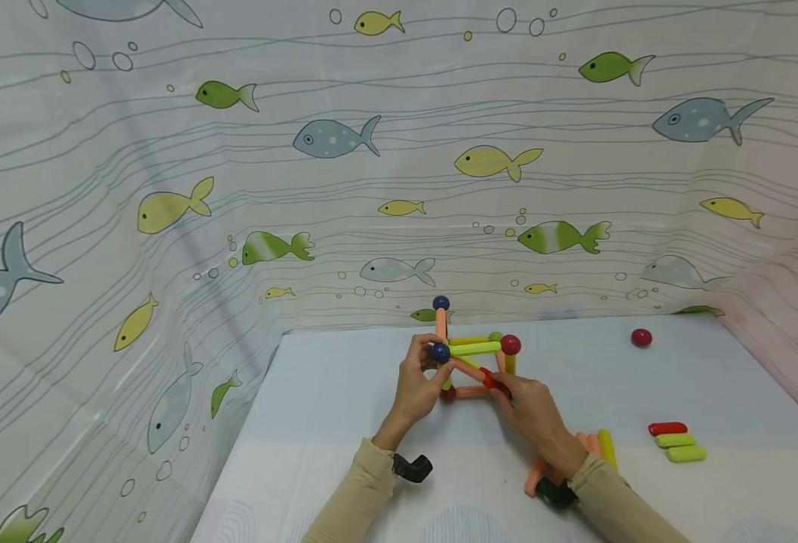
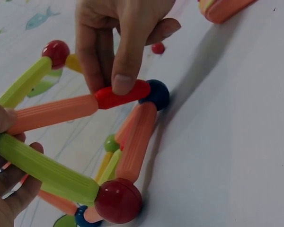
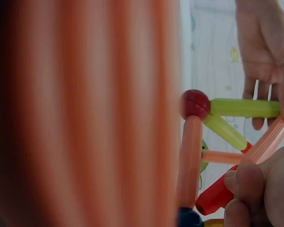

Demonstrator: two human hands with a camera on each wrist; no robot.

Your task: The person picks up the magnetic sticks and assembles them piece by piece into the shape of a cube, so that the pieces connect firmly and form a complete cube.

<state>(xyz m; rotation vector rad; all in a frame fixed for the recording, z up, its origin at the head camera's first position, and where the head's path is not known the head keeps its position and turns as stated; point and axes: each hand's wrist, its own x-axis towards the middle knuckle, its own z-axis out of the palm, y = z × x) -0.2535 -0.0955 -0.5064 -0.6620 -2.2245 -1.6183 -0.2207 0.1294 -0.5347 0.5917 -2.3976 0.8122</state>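
A frame of magnetic sticks and balls stands on the table, with lime, orange and yellow sticks joined by red, blue and green balls. My left hand grips its near corner at a blue ball, thumb at the end of an orange stick. Between thumb and fingers, my right hand pinches a short red stick. In the left wrist view, one end of that red stick meets the orange stick; its other end is right at a blue ball.
Loose orange sticks and a yellow stick lie under my right wrist. Farther right are a short red stick and two lime sticks. A red ball sits toward the back, before the fish-patterned cloth.
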